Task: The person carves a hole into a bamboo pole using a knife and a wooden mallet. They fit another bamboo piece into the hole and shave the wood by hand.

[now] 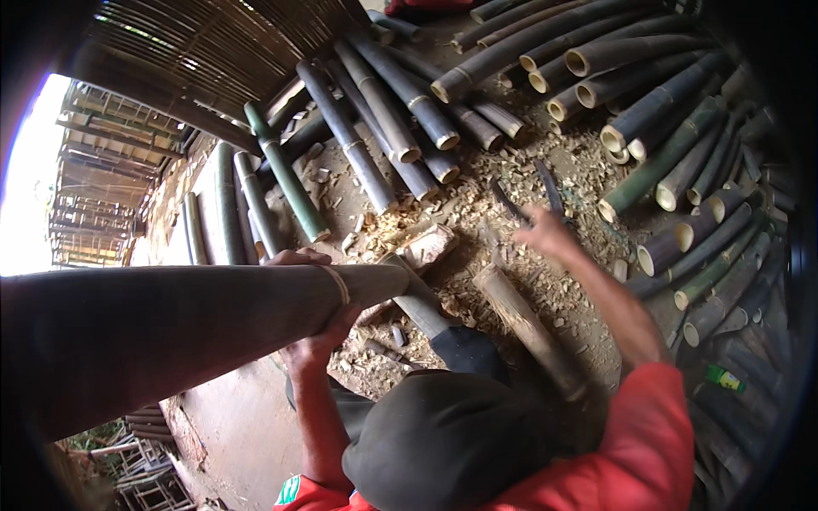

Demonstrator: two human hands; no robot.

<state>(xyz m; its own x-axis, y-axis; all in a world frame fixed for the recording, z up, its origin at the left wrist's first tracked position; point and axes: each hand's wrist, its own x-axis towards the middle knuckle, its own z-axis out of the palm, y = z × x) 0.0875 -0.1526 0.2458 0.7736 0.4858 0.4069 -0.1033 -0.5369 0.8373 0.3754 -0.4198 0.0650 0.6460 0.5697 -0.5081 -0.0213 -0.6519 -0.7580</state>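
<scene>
A thick dark bamboo pole [162, 319] slants in from the left edge, its narrower end near the middle of the view. My left hand [320, 336] is wrapped round it beside a pale joint ring. To the right, over the wood chips, my right hand [550, 236] closes on what looks like a dark knife [509, 203], blade pointing up and left. Another dark, narrow piece [550, 187] lies just beyond this hand; its kind is unclear. Below the pole's end is a shorter grey bamboo length [419, 305]. A fibrous, scraped log [528, 328] lies right of it.
Wood chips [490, 226] cover the floor ahead. Several cut bamboo poles [366, 170] lie beyond, one of them green [285, 175]. Stacked bamboo tubes [665, 170] fill the right side, with a green bottle [724, 378] among them. A woven bamboo panel [204, 51] stands far left.
</scene>
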